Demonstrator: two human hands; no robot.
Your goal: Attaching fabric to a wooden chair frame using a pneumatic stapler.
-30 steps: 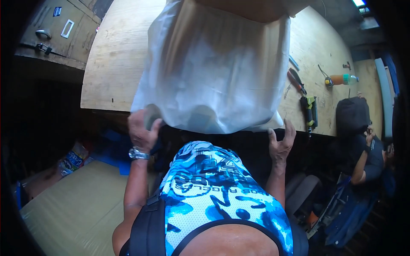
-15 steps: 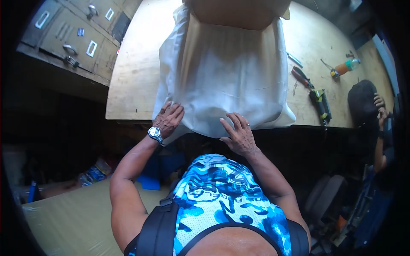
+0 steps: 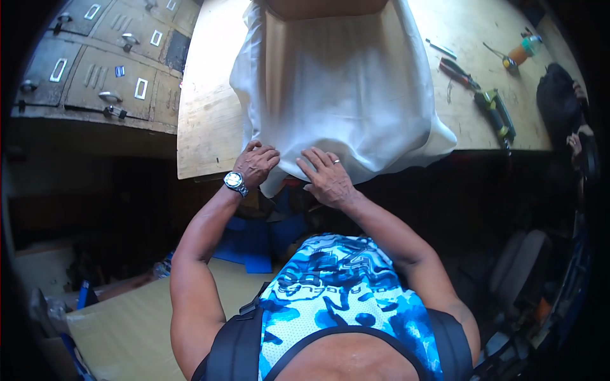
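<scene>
A white cloth sheet [image 3: 343,82] lies draped over a wide form with raised sides, its near edge hanging past the table's front. What the form is under the cloth cannot be told; a brown panel [image 3: 324,9] rises at its far end. My left hand [image 3: 255,163], with a metal watch on the wrist, has its fingers bent over the cloth at the near left corner. Just right of it, my right hand [image 3: 327,176] rests on the near edge, fingers stretched and apart, thumb lower down. A ring shows on one finger.
On the wooden table [image 3: 206,127], right of the cloth, lie pliers [image 3: 459,73], a green and black tool [image 3: 494,116], a metal rod [image 3: 440,47] and an orange bottle [image 3: 526,49]. Another person's hand [image 3: 577,140] is near a dark cap-like thing [image 3: 559,98]. Metal lockers [image 3: 105,63] stand at left.
My right hand has moved left along the cloth's near edge, closer to my left hand. The cloth there is now more bunched. My left fingers are more bent. The whole view has shifted.
</scene>
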